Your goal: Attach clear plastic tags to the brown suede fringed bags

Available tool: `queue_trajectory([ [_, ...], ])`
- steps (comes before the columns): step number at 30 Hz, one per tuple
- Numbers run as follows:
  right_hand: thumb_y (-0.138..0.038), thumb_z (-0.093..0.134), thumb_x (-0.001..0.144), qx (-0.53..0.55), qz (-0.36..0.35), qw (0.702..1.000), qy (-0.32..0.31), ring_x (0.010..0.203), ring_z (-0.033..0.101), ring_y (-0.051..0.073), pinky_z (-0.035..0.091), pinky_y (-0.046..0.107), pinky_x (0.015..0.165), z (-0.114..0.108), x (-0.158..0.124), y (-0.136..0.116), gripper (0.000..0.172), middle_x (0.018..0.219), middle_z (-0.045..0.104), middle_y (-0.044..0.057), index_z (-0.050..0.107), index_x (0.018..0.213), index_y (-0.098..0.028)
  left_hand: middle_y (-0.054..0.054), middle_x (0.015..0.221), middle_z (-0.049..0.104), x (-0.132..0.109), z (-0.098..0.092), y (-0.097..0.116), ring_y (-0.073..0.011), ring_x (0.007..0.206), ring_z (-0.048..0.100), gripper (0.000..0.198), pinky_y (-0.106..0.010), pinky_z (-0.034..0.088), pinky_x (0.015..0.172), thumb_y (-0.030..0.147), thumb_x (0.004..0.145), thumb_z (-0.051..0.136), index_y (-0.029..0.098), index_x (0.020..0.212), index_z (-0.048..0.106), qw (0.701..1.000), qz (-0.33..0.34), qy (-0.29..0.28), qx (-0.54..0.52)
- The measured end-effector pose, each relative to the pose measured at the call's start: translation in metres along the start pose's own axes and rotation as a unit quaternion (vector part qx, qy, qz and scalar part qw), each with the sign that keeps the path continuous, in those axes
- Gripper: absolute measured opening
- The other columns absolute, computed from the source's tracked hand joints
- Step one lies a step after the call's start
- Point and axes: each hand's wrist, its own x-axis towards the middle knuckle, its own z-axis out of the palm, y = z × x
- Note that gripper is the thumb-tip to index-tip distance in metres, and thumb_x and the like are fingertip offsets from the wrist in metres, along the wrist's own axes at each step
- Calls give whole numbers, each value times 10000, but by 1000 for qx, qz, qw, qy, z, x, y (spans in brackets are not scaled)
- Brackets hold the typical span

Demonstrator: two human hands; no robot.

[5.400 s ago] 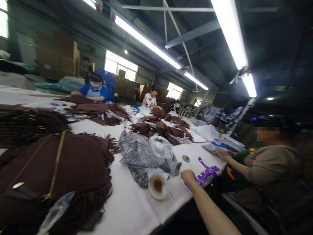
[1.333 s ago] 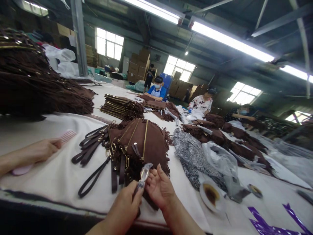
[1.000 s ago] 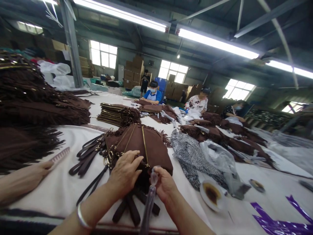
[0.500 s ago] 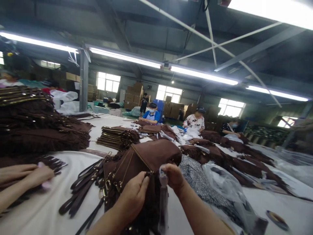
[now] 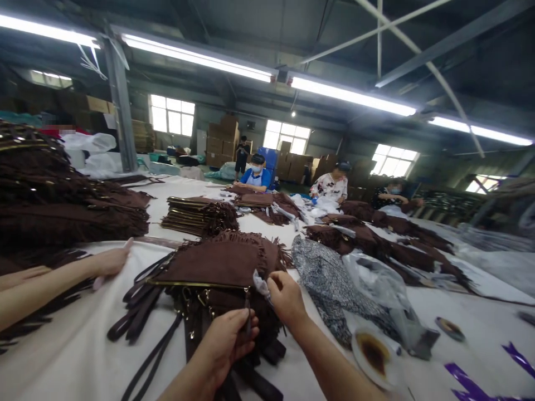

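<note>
A brown fringed bag (image 5: 213, 263) with a gold zipper along its near edge lies on top of a heap of similar bags in front of me. My left hand (image 5: 229, 342) is closed around the dark zipper pull (image 5: 248, 312) hanging from the zipper's right end. To its upper right, my right hand (image 5: 286, 295) pinches a crumpled whitish wrapping (image 5: 261, 284) at the bag's right corner. Brown straps (image 5: 140, 312) with gold clasps spread out to the left of the heap.
At left, a co-worker's hand (image 5: 112, 262) reaches over white cloth. Stacked bags (image 5: 196, 217) stand beyond my heap. To the right lie grey speckled fabric (image 5: 321, 278), clear plastic (image 5: 376, 278), a dish with brown liquid (image 5: 374, 353), a tape roll (image 5: 450, 328) and purple strips (image 5: 463, 381).
The top bag has turned and lies flatter, its zipper now running across toward me. The long wrapped tassel by my right hand no longer hangs in view. The co-worker's hand moved right.
</note>
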Motion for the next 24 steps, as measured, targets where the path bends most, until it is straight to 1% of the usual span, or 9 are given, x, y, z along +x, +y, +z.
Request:
queue_trajectory([
  [2, -353, 543, 821, -58, 1, 997, -45, 595, 499, 137, 352, 238, 574, 1, -28, 5, 268, 583, 573, -10, 624, 630, -184, -106, 1014, 678, 0, 1, -1, -180, 829, 663, 288, -254, 509, 637, 378, 795, 647, 164, 987, 649, 1000, 14, -1, 24],
  [4, -402, 525, 833, -39, 46, 992, -107, 524, 464, 120, 313, 232, 517, 6, -51, 7, 367, 515, 530, -17, 580, 553, -171, -101, 996, 686, 1, 3, -2, -179, 840, 652, 318, -258, 510, 660, 399, 771, 672, 164, 986, 664, 999, 32, -5, 35],
  [7, -447, 526, 815, 82, 115, 979, -147, 439, 386, 85, 273, 216, 459, 14, -68, 8, 399, 454, 464, -37, 522, 534, -164, -89, 890, 693, 3, 7, -5, -169, 762, 645, 354, -278, 515, 681, 396, 742, 706, 149, 991, 668, 999, 36, -12, 16],
  [9, -477, 534, 796, 167, 152, 959, -172, 390, 336, 65, 247, 203, 424, 16, -70, 9, 382, 419, 430, -57, 516, 576, -165, -72, 776, 684, 5, 9, -7, -168, 647, 635, 392, -286, 510, 632, 406, 748, 697, 137, 1031, 655, 999, 25, -25, 6],
  [13, -499, 605, 717, 285, 204, 906, -238, 375, 437, 56, 272, 182, 388, 16, -69, 15, 367, 548, 577, -4, 574, 721, -133, -43, 592, 636, 5, 13, -8, -184, 446, 576, 482, -299, 472, 499, 429, 816, 593, 105, 1173, 585, 997, -8, -82, 0],
  [15, -465, 623, 701, 333, 220, 883, -246, 389, 495, 65, 280, 174, 369, 19, -70, 17, 345, 623, 623, 33, 574, 734, -124, -42, 556, 623, 5, 15, -8, -189, 390, 544, 513, -302, 450, 442, 430, 853, 531, 90, 1237, 533, 995, -22, -99, -2],
  [18, -401, 621, 690, 377, 248, 863, -228, 369, 502, 80, 279, 163, 342, 26, -73, 18, 274, 522, 573, 4, 538, 693, -140, -52, 561, 627, 7, 16, -10, -185, 341, 503, 520, -297, 416, 371, 423, 872, 498, 79, 1262, 503, 996, -21, -91, -4],
  [20, -381, 615, 683, 392, 272, 852, -216, 370, 507, 83, 289, 157, 333, 27, -73, 17, 255, 507, 561, -3, 546, 698, -137, -61, 575, 633, 9, 16, -13, -196, 363, 526, 505, -296, 415, 358, 419, 849, 543, 77, 1221, 535, 996, -1, -84, -3],
  [24, -473, 564, 733, 400, 324, 826, -229, 399, 530, 79, 328, 160, 328, 20, -70, 11, 369, 644, 632, 51, 604, 755, -107, -60, 638, 661, 9, 18, -18, -197, 445, 577, 469, -290, 452, 388, 424, 732, 699, 102, 1065, 628, 996, 50, -75, 7],
])
